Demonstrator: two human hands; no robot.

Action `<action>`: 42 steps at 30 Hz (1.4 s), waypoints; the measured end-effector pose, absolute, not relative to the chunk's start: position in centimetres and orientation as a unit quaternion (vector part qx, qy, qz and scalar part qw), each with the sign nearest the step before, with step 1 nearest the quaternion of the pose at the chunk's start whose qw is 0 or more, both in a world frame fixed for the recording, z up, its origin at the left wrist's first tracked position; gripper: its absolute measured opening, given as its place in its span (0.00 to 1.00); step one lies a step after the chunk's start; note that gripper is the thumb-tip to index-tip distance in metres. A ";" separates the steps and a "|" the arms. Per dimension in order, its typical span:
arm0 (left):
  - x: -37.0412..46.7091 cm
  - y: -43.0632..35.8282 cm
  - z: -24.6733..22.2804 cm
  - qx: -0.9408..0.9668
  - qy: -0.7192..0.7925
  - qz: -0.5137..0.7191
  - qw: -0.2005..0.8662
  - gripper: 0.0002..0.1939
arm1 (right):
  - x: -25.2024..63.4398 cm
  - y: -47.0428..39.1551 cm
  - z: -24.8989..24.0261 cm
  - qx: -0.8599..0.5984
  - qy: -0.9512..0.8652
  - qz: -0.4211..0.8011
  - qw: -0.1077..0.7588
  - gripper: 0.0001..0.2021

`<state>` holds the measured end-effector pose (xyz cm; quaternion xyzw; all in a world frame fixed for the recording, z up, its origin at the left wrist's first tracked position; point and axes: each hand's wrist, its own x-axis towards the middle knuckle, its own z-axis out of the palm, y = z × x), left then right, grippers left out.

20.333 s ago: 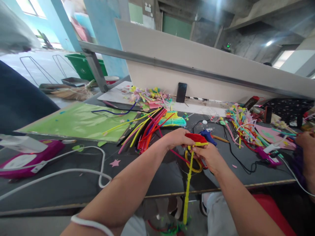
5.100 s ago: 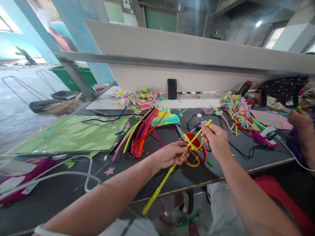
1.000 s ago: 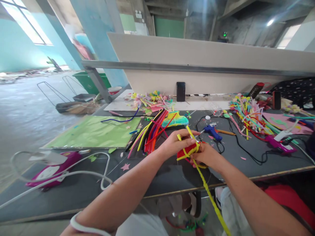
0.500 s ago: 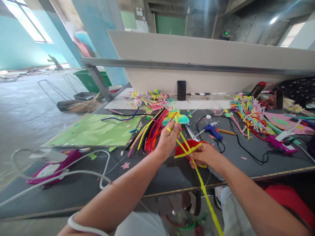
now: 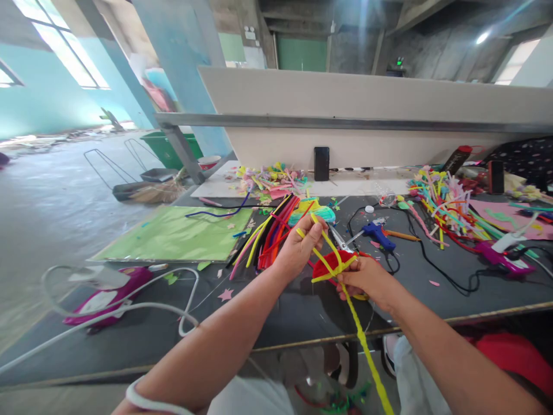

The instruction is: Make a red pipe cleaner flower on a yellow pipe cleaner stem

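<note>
Yellow pipe cleaners [image 5: 334,251] cross in front of me, and below the crossing they form a twisted yellow braid [image 5: 365,343] that hangs past the table edge. My left hand [image 5: 300,245] is closed in a pinch on the upper strands, which spread in a V. At the crossing, my right hand [image 5: 367,279] pinches the braid's top, its fingertips partly hidden. Behind the strands lies a red object [image 5: 320,268], mostly covered. Silver scissors [image 5: 340,237] rest just beyond my hands. To the left of my left hand is a bundle of coloured pipe cleaners [image 5: 265,239].
A blue glue gun [image 5: 379,235] lies right of the scissors. Purple devices with white plugs sit at left [image 5: 112,297] and right [image 5: 503,259], cables trailing across the table. A green sheet [image 5: 177,233] lies at left. A phone [image 5: 321,163] leans on the back board.
The view has shifted slightly, so the scene sits a little lower and further right. The strand at my left fingers, straight before, now bows outward. Both hands keep their hold.
</note>
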<state>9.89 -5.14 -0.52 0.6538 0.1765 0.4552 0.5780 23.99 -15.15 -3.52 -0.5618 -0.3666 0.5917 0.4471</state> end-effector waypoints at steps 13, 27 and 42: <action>9.3 -4.7 -0.5 0.655 0.156 0.364 0.643 0.23 | 24.3 -15.5 -4.1 -0.573 -0.410 0.581 0.407 0.07; 9.1 -3.2 0.5 0.547 0.114 0.406 0.723 0.35 | 23.1 -16.0 -4.1 -0.509 -0.351 0.615 0.489 0.14; 10.8 -4.5 -2.2 0.651 0.187 0.272 0.683 0.13 | 27.7 -15.7 -2.7 -0.496 -0.310 0.493 0.644 0.11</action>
